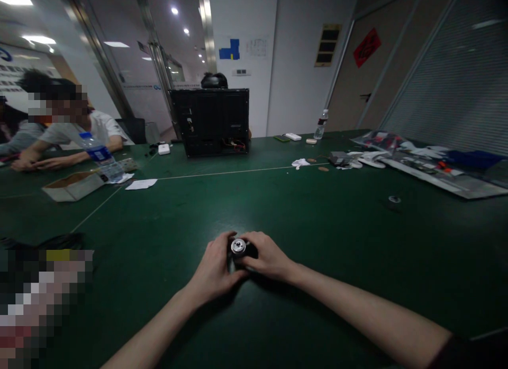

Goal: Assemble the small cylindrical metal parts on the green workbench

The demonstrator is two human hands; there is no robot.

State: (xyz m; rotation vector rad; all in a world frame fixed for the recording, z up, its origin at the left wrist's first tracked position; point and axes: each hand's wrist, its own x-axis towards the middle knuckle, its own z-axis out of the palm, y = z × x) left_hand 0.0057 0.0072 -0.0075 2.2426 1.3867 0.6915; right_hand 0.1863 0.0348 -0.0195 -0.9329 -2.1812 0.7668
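Observation:
A small dark cylinder with a round silver top [238, 246], marked with dark holes at its centre, stands upright on the green table in front of me. My left hand [217, 268] curls round its left side, thumb reaching across in front. From the right, my right hand [266, 255] grips it between thumb and fingers. The lower part of the cylinder is mostly hidden by my hands. Another small cylinder with a silver top [394, 200] stands apart, farther off to the right.
An open cardboard box [73, 188] and a water bottle [102, 158] stand at the left, near a seated person [59, 128]. A black monitor-like panel [216, 123] stands at the back. Gloves, bags and a flat board [448, 178] lie at the right.

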